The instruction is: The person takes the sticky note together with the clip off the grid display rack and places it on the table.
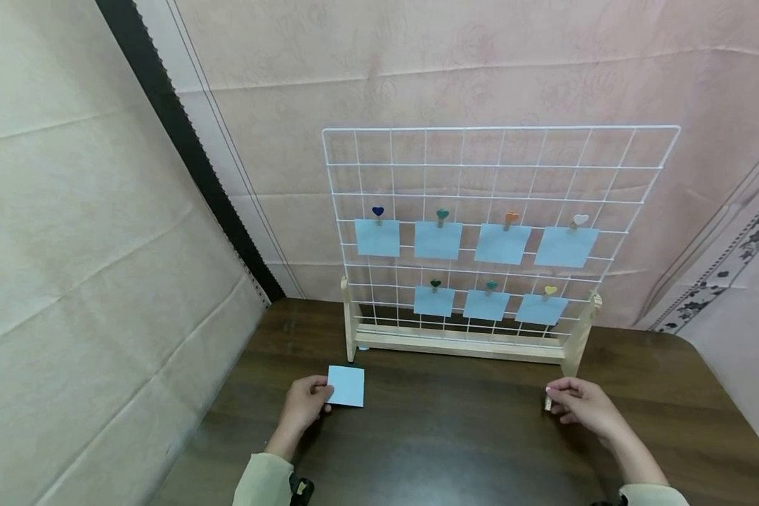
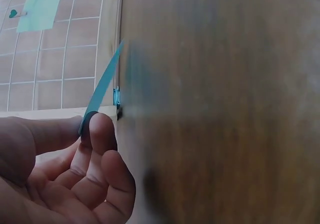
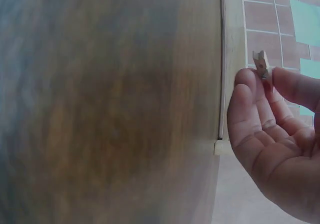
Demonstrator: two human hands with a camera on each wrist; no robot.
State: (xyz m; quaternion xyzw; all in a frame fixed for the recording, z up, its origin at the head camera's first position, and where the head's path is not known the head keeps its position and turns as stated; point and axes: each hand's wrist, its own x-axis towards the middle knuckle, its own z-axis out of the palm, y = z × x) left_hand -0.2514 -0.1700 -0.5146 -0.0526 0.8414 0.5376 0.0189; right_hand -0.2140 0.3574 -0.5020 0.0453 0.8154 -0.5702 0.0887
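Observation:
My left hand (image 1: 305, 404) pinches a light blue square paper note (image 1: 346, 386) by its left edge, above the table in front of the grid rack's left foot. In the left wrist view the note (image 2: 103, 86) appears nearly edge-on between thumb and fingers. Off to the right, my right hand (image 1: 583, 405) pinches a small wooden clothespin (image 3: 261, 64) between thumb and fingertips; its far end is hidden by the fingers. A white wire grid (image 1: 411, 169) stands upright behind both hands. Two rows of blue notes hang on it, each under a heart-topped clothespin, such as the dark blue one (image 1: 378, 211).
The grid stands in a pale wooden base (image 1: 455, 344) on a dark brown table (image 1: 417, 443). A small blue item (image 1: 363, 348) shows at the base's left end. Cream cloth (image 1: 259, 140) hangs behind and at the left. The lower row's leftmost note (image 1: 433, 301) sits right of the grid's left side.

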